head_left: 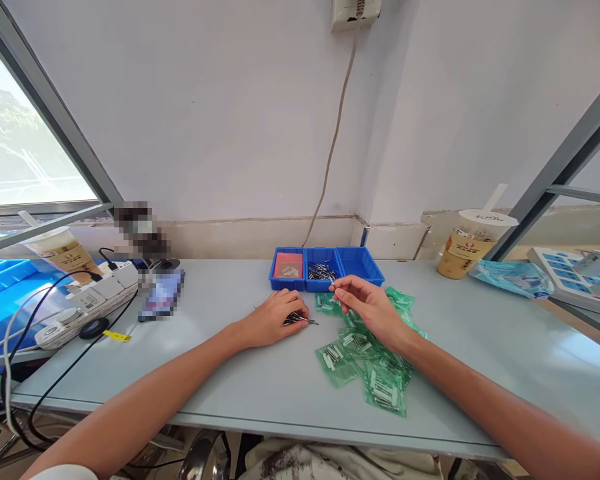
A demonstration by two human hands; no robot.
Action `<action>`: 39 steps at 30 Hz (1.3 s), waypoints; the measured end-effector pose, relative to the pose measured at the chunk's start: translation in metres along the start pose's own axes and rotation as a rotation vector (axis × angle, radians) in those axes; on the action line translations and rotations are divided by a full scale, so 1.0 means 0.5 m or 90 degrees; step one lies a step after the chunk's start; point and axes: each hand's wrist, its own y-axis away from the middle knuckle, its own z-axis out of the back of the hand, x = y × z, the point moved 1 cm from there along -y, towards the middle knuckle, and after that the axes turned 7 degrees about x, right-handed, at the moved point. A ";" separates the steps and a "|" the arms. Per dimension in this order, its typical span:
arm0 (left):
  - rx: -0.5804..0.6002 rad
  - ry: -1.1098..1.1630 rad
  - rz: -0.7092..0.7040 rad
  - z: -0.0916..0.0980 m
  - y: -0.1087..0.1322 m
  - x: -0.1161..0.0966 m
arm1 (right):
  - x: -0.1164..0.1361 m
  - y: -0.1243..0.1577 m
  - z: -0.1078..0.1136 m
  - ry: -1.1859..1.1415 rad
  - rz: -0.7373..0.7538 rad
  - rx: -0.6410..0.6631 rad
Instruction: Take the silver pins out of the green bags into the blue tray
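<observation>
Green plastic sachets [375, 373], each holding small pale parts, lie scattered on the grey table [240, 393] nearest the viewer, under and beside the right forearm. Above them the right hand [367, 307] is raised off the surface, thumb and forefinger pinched together at the tips, remaining fingers loosely curled; whether anything sits in the pinch cannot be told. To its left, the left hand [273, 320] rests palm down on the table, fingers curled over a small bundle of thin metal pins [297, 319], whose ends project toward the right hand.

Just beyond both hands stands a blue three-compartment tray [360, 261]: left compartment holds pale parts on a pink liner, middle compartment holds loose dark pins, right compartment shows bare floor.

Further out, a lidded drink cup [467, 243] with a straw stands at the right rear beside a blue packet [513, 277]. A white power strip [87, 303] with black cables lies at the left, near a second cup [63, 250].
</observation>
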 end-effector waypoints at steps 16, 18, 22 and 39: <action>-0.011 0.012 0.006 -0.006 0.001 0.001 | -0.011 -0.017 0.018 -0.090 -0.092 -0.046; -0.011 0.012 0.006 -0.007 0.000 0.000 | -0.013 -0.023 0.020 -0.107 -0.091 -0.068; -0.019 0.018 0.007 -0.008 -0.001 -0.002 | -0.020 -0.026 0.018 -0.050 -0.081 -0.052; -0.036 0.003 -0.008 -0.012 -0.002 -0.005 | -0.023 0.002 -0.022 0.495 0.089 0.226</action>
